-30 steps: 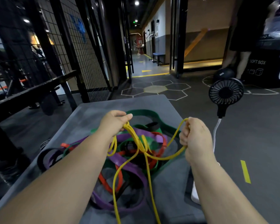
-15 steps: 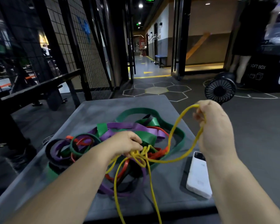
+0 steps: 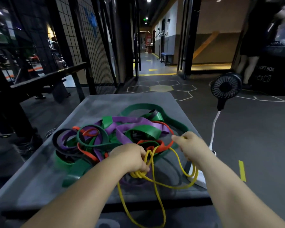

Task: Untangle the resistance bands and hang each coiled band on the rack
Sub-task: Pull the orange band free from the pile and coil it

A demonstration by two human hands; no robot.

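A thin yellow resistance band [image 3: 156, 183] loops over the near part of the grey padded box [image 3: 44, 163] and hangs past its front edge. My left hand [image 3: 130, 158] grips a bunch of its coils. My right hand [image 3: 191, 146] pinches another strand of the same band a little to the right. Behind my hands lies a tangled heap of green bands [image 3: 145, 131], purple bands [image 3: 133, 121], red bands [image 3: 161, 146] and a black band [image 3: 56, 137].
A small black fan [image 3: 225, 87] on a white stalk stands at the box's right side. A black metal rack and wire-mesh partition [image 3: 69, 46] stand to the left. A person's legs [image 3: 248, 66] show by a black "SOFT BOX" at far right.
My right hand has come down from near the fan to just above the heap, still holding the yellow strand. My left hand has drawn closer to me with the bunched coils.
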